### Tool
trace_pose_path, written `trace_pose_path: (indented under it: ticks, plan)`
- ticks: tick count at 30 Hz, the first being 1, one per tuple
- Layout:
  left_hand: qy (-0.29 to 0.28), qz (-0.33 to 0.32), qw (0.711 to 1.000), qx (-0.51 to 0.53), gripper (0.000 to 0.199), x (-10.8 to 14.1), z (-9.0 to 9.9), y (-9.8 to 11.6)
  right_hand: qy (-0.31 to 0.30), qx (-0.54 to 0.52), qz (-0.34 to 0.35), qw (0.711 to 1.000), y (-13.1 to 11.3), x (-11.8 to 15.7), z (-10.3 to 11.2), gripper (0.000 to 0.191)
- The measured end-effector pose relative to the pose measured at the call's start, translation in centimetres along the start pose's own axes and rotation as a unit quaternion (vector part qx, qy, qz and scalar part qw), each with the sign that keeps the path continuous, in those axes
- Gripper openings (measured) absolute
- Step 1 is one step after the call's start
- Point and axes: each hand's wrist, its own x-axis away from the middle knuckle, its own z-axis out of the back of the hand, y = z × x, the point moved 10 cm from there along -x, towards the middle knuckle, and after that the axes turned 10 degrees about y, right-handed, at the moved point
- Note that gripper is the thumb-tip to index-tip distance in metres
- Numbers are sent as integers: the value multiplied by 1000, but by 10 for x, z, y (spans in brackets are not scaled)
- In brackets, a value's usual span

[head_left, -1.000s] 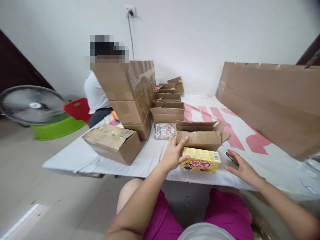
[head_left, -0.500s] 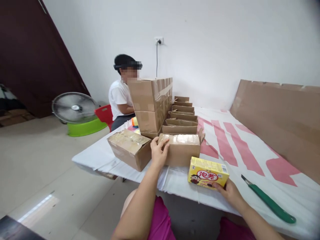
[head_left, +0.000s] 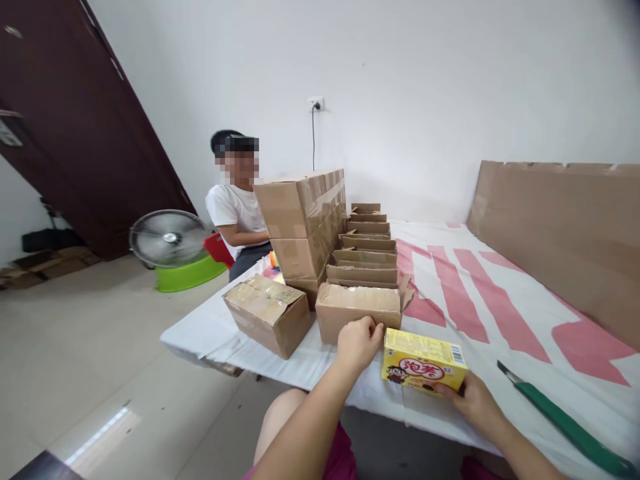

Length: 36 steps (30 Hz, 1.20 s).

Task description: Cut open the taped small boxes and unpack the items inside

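Note:
My right hand [head_left: 475,401] grips a yellow snack box [head_left: 425,360] by its right end, thumb on the printed front. The snack box is at the near edge of the table. Left of it, my left hand [head_left: 359,343] is closed with its fingers curled, and what they hold, if anything, is hidden. That hand is in front of a brown cardboard box [head_left: 345,313] with clear tape on its top. Another closed cardboard box [head_left: 267,313] sits apart to the left. On the right lies a green-handled knife [head_left: 565,417], its blade pointing toward the far side.
Stacked taped cartons [head_left: 293,227] stand behind the near boxes. Beside them runs a row of open cartons [head_left: 367,257]. A large cardboard sheet [head_left: 560,247] leans at the right. Across the table sits a person [head_left: 235,207], near a floor fan [head_left: 170,240].
My left hand has left the top of the taped cardboard box and moved right and nearer, its fingers now curled. My right hand keeps hold of the snack box. The camera view has shifted slightly.

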Motion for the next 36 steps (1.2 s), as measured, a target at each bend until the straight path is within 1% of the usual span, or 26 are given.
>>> trace_pose_path:
  ticks: [2,5,7,9,11,14,18,24,28,32,36]
  plan:
    - [-38,28,998,-52,38,-5,0,-14,-12,-13,-5,1000,2,0,-2,52]
    - [-82,47,991,-96,41,-8,-2,-33,-18,-25,-15,999,9,-1,-3,54]
    - [-93,53,989,-104,40,-10,-4,-43,-22,-27,-20,999,14,-1,-4,54]
    - [-95,47,989,-100,36,-12,-7,-48,-30,-31,-19,999,18,-1,-6,53]
    - [-89,37,991,-94,32,-15,-11,-49,-32,-24,-18,999,21,-1,-6,51]
    - [-60,31,993,-93,28,-21,-12,-50,-21,-4,-16,1000,22,-1,-4,51]
    - [-14,28,995,-96,25,-28,-12,-52,-16,-3,-7,1000,14,0,-3,49]
    - [-8,36,996,-76,20,-32,-26,-60,1,23,-5,1000,6,1,1,45]
    - [8,42,997,-71,20,-39,-35,-58,-12,9,-4,1000,6,1,-3,46]
    - [15,48,996,-74,24,-56,-46,-49,-1,15,2,1000,4,1,-2,49]
    - [13,58,995,-80,28,-82,-63,-42,-5,25,13,1000,0,1,-2,52]
